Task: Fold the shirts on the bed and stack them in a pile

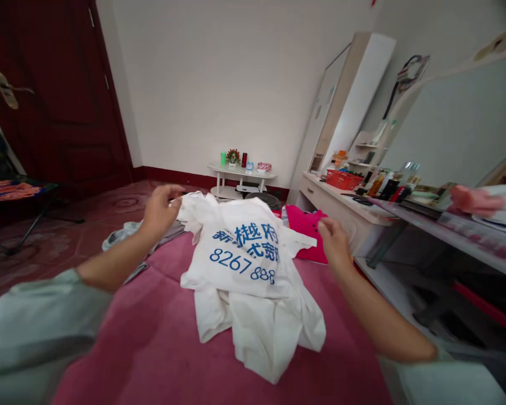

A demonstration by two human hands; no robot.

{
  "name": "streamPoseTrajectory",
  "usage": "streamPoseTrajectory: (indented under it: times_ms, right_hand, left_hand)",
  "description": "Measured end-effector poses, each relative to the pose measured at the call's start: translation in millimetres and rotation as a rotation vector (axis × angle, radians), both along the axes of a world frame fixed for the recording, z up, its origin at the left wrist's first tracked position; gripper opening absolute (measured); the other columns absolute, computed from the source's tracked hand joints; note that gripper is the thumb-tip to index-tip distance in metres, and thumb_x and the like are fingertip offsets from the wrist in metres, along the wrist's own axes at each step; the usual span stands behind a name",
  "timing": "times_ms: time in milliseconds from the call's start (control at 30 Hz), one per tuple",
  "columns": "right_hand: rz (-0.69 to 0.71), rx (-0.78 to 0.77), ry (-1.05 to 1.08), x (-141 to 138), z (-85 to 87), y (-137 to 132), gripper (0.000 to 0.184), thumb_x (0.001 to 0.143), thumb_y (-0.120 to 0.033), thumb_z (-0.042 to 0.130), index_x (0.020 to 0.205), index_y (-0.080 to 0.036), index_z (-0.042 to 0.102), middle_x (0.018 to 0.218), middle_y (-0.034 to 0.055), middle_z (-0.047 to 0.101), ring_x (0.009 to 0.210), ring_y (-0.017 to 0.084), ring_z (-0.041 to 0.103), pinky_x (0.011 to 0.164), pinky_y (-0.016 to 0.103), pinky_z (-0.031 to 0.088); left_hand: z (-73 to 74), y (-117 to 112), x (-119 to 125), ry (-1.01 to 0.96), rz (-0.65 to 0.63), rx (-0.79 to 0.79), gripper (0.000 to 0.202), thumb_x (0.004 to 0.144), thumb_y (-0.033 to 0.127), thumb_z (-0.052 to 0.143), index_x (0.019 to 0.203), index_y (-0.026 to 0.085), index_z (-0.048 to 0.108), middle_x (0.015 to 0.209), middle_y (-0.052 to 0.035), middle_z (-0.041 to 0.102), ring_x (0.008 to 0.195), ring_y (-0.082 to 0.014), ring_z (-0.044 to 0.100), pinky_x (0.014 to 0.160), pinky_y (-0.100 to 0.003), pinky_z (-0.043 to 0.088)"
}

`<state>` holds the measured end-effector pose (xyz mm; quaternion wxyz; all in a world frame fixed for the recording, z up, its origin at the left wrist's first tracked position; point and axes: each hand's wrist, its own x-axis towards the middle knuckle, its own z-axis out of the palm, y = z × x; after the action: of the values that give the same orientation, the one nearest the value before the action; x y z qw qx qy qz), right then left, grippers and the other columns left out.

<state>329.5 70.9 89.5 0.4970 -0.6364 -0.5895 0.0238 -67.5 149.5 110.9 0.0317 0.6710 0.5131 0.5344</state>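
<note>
Both hands are reaching out over the bed [152,337]. My left hand [160,209] is pinching the top edge of the white shirt [244,264] with blue writing. My right hand [334,241] is curling its fingers at the shirt's other side, and I cannot tell if it is gripping. The white shirt is lying crumpled on the bed, with a bright pink top [306,224] just behind it

I wear a pale mint-green top [8,365] of soft, plain cloth. Its left sleeve [37,326] and right sleeve [442,382] are loose and wide, ending about the elbows. Below them my forearms [109,264] are bare down to my left hand [160,211] and right hand [335,243], both ungloved.
</note>
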Motion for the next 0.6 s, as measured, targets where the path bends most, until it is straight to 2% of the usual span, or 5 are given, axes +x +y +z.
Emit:
streamPoseTrajectory:
  times_ms: [100,200,300,400,600]
  right_hand:
    - [0.176,-0.086,0.07,-19.4,-49.9,-48.7,0.035,0.089,-0.04,0.043,0.112,-0.016,0.054,0.112,0.0115,0.062,0.104,0.021,0.058,0.09,0.038,0.046]
    - [0.466,-0.249,-0.094,-43.1,-63.7,-104.3,0.028,0.084,-0.034,0.056,0.108,-0.021,0.059,0.116,0.0088,0.059,0.111,0.021,0.054,0.095,0.036,0.043]
    - [0.698,-0.403,-0.317,-61.6,-53.5,-143.0,0.048,0.073,-0.031,0.069,0.119,-0.027,0.057,0.126,0.0065,0.055,0.118,0.023,0.048,0.101,0.036,0.038]
    - [0.765,-0.504,-0.494,-76.6,-50.6,-152.5,0.067,0.07,-0.022,0.069,0.133,-0.029,0.047,0.135,0.0065,0.05,0.123,0.026,0.043,0.105,0.041,0.033]
    - [0.689,-0.478,-0.381,-83.3,-58.4,-129.9,0.026,0.09,-0.022,0.041,0.094,-0.021,0.067,0.093,0.0057,0.065,0.092,0.021,0.057,0.082,0.032,0.044]
  left_hand:
    - [-59.1,-47.6,1.4,0.192,-0.225,-0.03,0.024,0.082,0.023,0.052,0.102,0.017,0.062,0.112,-0.0063,0.059,0.109,-0.021,0.053,0.096,-0.034,0.041]
    - [-91.2,-101.8,-2.4,0.455,-0.502,-0.128,0.026,0.088,0.024,0.048,0.11,0.025,0.061,0.119,-0.0061,0.057,0.114,-0.022,0.051,0.099,-0.035,0.04]
    - [-96.9,-135.1,-6.0,0.659,-0.655,-0.172,0.044,0.084,0.033,0.057,0.128,0.031,0.052,0.134,-0.0068,0.049,0.122,-0.0261,0.046,0.102,-0.039,0.039]
    - [-96.8,-141.2,1.0,0.743,-0.705,-0.19,0.06,0.084,0.029,0.056,0.14,0.036,0.035,0.144,-0.0049,0.041,0.126,-0.0266,0.043,0.103,-0.041,0.038]
    - [-83.0,-130.7,12.5,0.582,-0.786,-0.34,0.036,0.087,0.016,0.041,0.113,0.028,0.062,0.101,-0.0056,0.067,0.093,-0.0204,0.062,0.083,-0.03,0.048]
